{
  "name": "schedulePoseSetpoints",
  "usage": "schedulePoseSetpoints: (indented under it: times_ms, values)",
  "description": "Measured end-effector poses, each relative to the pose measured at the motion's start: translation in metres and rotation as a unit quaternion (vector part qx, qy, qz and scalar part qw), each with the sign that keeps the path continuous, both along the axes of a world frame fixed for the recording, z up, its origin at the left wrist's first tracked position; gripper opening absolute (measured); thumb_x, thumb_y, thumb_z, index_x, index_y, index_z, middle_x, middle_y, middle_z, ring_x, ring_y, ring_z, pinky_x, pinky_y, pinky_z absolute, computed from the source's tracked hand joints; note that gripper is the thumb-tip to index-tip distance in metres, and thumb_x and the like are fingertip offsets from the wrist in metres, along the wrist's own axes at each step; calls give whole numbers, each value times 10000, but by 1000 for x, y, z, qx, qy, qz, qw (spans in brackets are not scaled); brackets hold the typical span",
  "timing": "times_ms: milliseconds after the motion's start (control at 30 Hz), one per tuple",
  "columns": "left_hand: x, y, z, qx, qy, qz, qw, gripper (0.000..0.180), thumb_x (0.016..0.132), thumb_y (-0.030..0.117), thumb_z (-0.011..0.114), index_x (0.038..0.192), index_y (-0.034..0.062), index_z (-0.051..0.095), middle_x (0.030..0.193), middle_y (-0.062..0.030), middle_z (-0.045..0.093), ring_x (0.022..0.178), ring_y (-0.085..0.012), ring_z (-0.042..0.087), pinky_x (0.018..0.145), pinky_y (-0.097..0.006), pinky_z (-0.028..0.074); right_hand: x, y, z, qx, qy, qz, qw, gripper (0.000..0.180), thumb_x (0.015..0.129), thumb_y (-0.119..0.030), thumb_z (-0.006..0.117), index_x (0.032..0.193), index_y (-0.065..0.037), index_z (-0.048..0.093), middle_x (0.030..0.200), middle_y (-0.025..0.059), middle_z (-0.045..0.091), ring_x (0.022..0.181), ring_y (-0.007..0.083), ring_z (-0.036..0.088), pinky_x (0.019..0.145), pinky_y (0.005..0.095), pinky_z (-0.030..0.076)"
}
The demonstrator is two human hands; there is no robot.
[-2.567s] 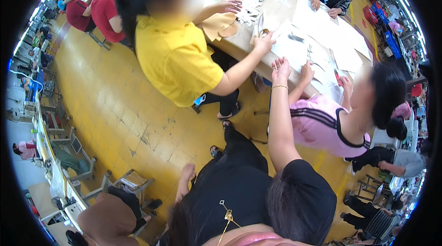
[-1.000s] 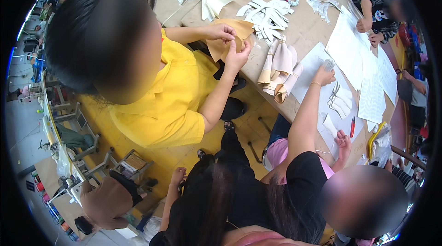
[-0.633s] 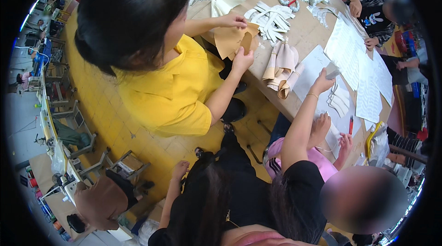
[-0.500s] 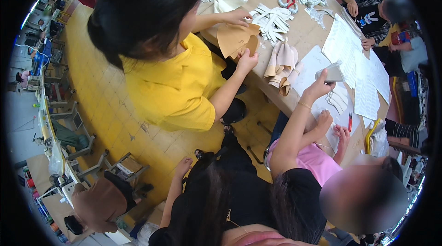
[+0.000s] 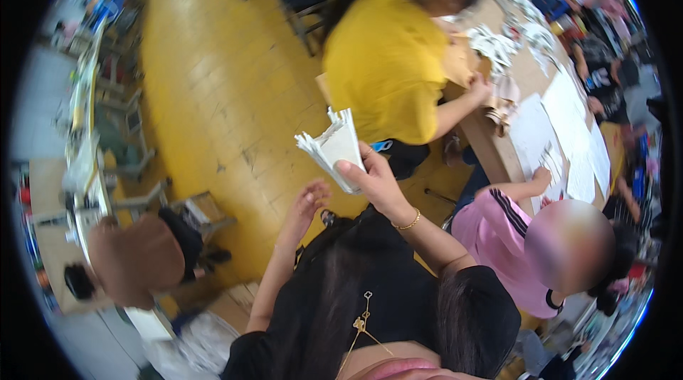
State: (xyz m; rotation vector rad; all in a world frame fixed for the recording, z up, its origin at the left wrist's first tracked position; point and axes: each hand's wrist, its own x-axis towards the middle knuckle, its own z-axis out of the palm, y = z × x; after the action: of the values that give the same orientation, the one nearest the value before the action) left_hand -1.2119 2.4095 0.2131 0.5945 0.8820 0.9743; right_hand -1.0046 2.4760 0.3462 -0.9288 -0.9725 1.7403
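A stack of flat white cut pieces (image 5: 340, 149) with jagged ends stands up in front of me, over the floor. My right hand (image 5: 376, 179) grips its lower right side, thumb flat across the front and fingers behind. Just below and left of the stack is my left hand (image 5: 306, 203). Its fingers are loosely bent and apart, with nothing seen in them. It does not appear to touch the pieces.
A person in yellow (image 5: 388, 67) stands ahead, handling tan pieces at the worktable (image 5: 491, 139). To my right a person in pink (image 5: 491, 227) works over white sheets (image 5: 569, 120). Another person in brown (image 5: 139, 259) sits lower left. Yellow tiled floor (image 5: 213, 95) runs ahead.
My right hand has brought the stack from over the table back leftward to my front. My left hand has risen toward it. The view has turned, shifting the table right.
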Motion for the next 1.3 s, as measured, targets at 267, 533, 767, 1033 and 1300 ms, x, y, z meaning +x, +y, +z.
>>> schedulePoseSetpoints:
  times_ms: [267,533,767,1033,1300]
  values:
    - [-85,-42,88,141,-122,100,977,1078,722,692,687,1465,35,266,1465,-152,374,1355,-294,383,1126,-455,316,-155,-56,-5,22,-113,208,971,523,866,-355,709,1150,50,540,1019,129,630,957,189,603,832,305,485]
    - [-137,-54,119,122,-202,248,940,900,813,588,655,1439,44,306,1482,-209,340,1356,-335,376,1135,-477,300,-226,-47,18,234,-237,238,913,594,796,-399,762,1123,18,492,998,127,487,876,215,539,771,330,477]
    - [-198,-13,118,87,-230,301,921,833,803,487,689,1422,55,338,1238,-154,534,1133,-284,550,976,-457,453,-269,31,13,338,-219,220,888,235,892,-210,662,1044,-37,615,945,72,523,847,170,516,752,283,430]
    - [-264,107,131,70,-274,270,920,822,718,268,682,1416,18,325,1095,-149,602,948,-273,609,838,-440,516,-329,160,18,302,-174,211,913,152,933,-131,608,1027,-16,637,907,72,552,816,161,548,755,269,455]
    - [-331,217,151,31,-236,324,916,597,803,120,704,1324,-15,446,1184,-179,609,1031,-288,642,932,-417,521,-399,283,27,261,-136,257,921,192,893,-135,670,1042,-15,652,863,61,566,782,145,561,737,259,466]
